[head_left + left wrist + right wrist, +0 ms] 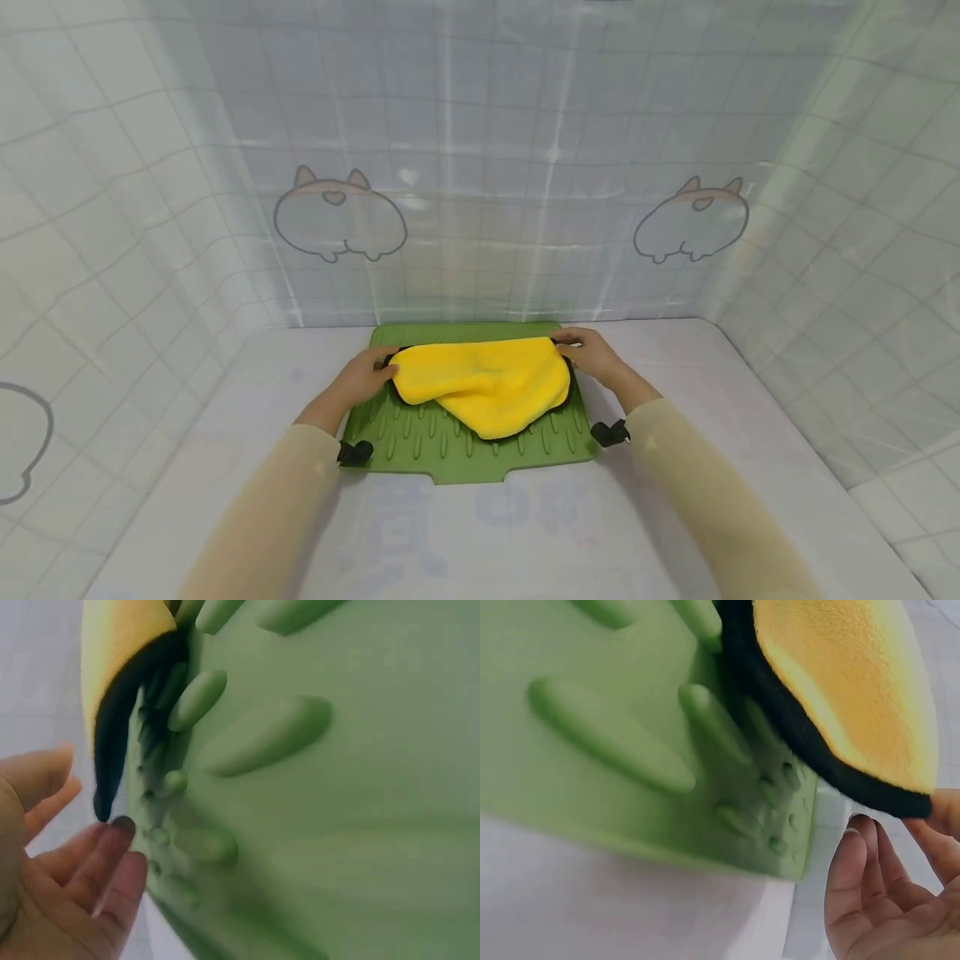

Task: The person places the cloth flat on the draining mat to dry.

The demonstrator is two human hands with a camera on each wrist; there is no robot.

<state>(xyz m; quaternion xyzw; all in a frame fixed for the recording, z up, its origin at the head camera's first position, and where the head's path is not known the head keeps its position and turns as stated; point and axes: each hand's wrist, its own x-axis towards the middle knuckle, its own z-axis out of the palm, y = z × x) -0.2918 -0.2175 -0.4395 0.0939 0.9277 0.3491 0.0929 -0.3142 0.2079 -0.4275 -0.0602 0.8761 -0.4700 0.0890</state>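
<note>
A yellow cloth point(487, 379) with a dark edge lies bunched across a green ridged mat point(420, 462); a flap of it hangs toward the near side. At its left end is my left hand point(365, 377), thumb and fingers spread apart around the dark edge. In the left wrist view a fingertip meets the tip of the cloth point(135, 637), while the thumb stands off from it. My right hand point(588, 354) pinches the far right corner. The right wrist view shows that corner of the cloth point(840, 697) at the thumb and index finger, with the other fingers loosely bent below.
The mat rests on a white printed surface point(525, 533), its short tab facing me. Behind it rises a grid-patterned curtain-like wall point(487, 208) with cartoon animal drawings. Similar walls stand left and right. A dark wrist device point(356, 453) sits at each sleeve cuff.
</note>
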